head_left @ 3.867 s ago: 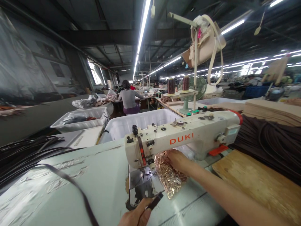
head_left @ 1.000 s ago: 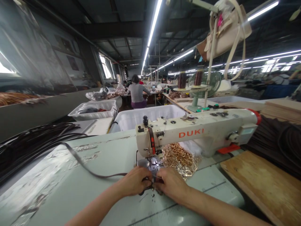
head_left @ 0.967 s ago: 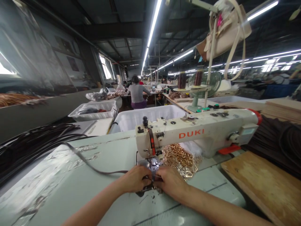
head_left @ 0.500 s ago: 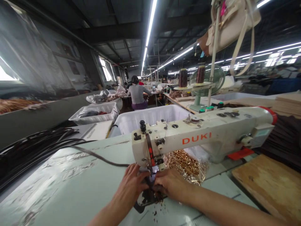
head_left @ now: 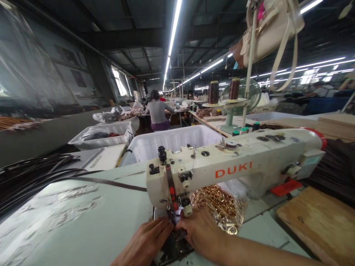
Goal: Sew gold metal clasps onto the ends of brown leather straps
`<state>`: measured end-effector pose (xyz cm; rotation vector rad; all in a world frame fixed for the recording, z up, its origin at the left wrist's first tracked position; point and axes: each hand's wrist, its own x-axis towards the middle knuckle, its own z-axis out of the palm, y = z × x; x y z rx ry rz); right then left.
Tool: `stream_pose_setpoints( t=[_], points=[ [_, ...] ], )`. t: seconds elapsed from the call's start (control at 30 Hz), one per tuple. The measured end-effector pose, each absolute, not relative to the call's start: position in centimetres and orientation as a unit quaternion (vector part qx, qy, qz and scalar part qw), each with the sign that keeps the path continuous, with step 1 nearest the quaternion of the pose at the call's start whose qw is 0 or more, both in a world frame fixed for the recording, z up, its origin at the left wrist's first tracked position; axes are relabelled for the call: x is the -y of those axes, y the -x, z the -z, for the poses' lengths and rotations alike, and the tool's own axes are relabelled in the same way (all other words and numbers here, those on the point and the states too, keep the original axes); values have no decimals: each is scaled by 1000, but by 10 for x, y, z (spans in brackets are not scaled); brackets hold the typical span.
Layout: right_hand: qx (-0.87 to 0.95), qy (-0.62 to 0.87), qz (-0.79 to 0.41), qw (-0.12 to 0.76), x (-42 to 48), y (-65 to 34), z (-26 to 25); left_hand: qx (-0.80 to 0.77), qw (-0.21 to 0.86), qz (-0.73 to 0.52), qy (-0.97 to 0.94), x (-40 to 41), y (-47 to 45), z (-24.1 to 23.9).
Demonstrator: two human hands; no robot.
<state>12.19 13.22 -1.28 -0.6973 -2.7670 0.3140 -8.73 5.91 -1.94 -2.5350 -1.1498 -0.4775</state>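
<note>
A cream sewing machine (head_left: 230,166) marked DUKI stands on the pale green table (head_left: 83,218). My left hand (head_left: 148,240) and my right hand (head_left: 201,231) lie side by side under the needle, fingers pressed down on the end of a dark strap (head_left: 111,182). The strap runs left from the machine head across the table. What is under my fingertips is mostly hidden. A heap of gold metal clasps (head_left: 222,203) in clear plastic lies just behind my right hand.
A bundle of dark straps (head_left: 30,177) lies at the left. White tubs (head_left: 172,142) stand behind the table. A wooden board (head_left: 318,221) sits at the right, a beige handbag (head_left: 269,33) hangs overhead, and a seated person (head_left: 157,114) works further back.
Both hands have met at the needle; earlier the right hand was on the clasps and the left held the strap end. The strap has since pulled straighter and my view has moved closer.
</note>
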Motion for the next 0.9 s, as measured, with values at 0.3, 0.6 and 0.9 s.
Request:
stream_pose_setpoints(
  t=[0.3, 0.6, 0.9],
  points=[
    [962, 227, 12, 153, -133, -111, 20, 411, 168, 179, 878, -73, 92, 10],
    [970, 172, 44, 165, -134, -106, 38, 353, 221, 153, 896, -74, 110, 23],
    [975, 178, 28, 129, -132, -109, 28, 386, 212, 190, 877, -73, 117, 38]
  ],
)
